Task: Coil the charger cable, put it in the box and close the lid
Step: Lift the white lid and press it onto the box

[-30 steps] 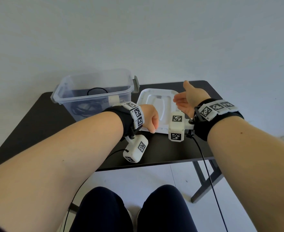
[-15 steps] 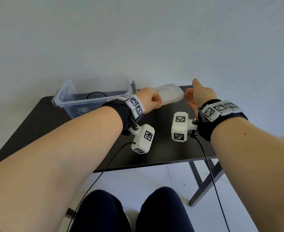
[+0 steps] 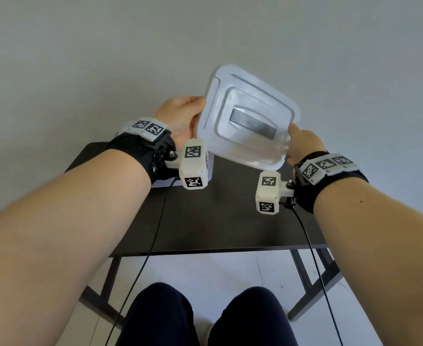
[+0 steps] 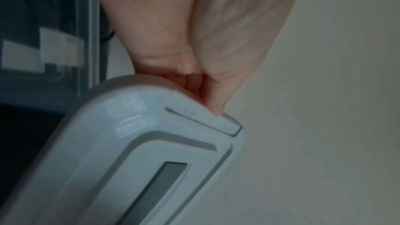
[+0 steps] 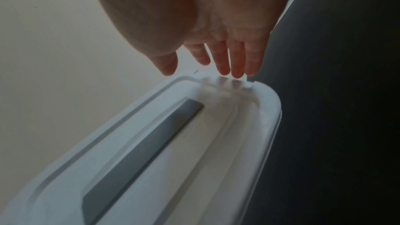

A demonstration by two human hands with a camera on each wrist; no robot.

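Lid (image 3: pixel 247 118) now aloft, fingers (image 5: pixel 224 61) gripping.

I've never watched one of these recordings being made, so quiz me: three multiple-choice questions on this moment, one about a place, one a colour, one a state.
1. Where is the lid?
A. Flat on the table
B. In the air above the table
C. On the floor

2. What colour is the table top?
A. White
B. Black
C. Red

3. What is the left hand doing?
A. Gripping the lid's edge
B. Hanging open and idle
C. Resting on a knee

Answers:
1 B: the head view shows the lid tilted and raised, held between the left hand and the right hand.
2 B: the top shows dark under the wrists.
3 A: the left wrist view shows the thumb pressed on the lid's rim, with fingers behind it.
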